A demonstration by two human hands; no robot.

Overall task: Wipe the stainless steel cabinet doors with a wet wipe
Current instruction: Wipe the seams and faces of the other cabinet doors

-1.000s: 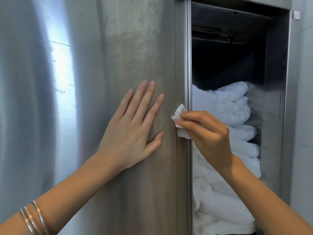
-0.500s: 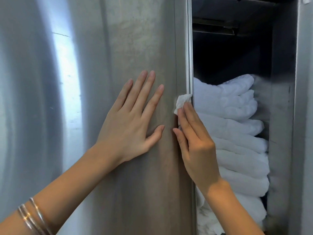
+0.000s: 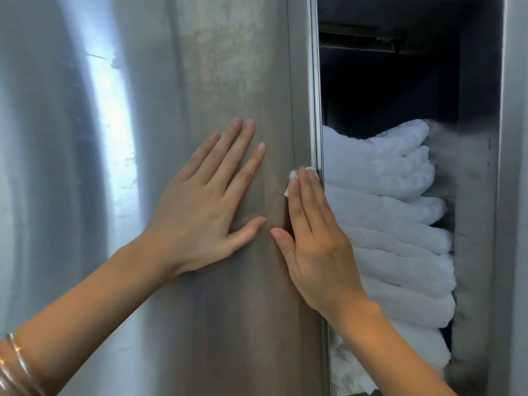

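We log: right hand [image 3: 317, 247] flat, straight fingers pressing wet wipe [image 3: 291, 182] on cabinet door [image 3: 200, 67] at its right edge; edge runs vertically; left hand [image 3: 200, 212] splayed flat, just leftward.

Bright glare band at nine o'clock on the cabinet door [image 3: 200, 81]. Deep shadow at one o'clock. Soft, bowed near edges.

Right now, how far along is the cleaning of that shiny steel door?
Early, by the look of it. Done: no stretch looks clearly cleaned. In hand: the right hand presses the wet wipe flat against the door near its right edge, while the left hand lies flat on the same door. Left: cloudy smears above the hands and scuffs beside the bright reflection.
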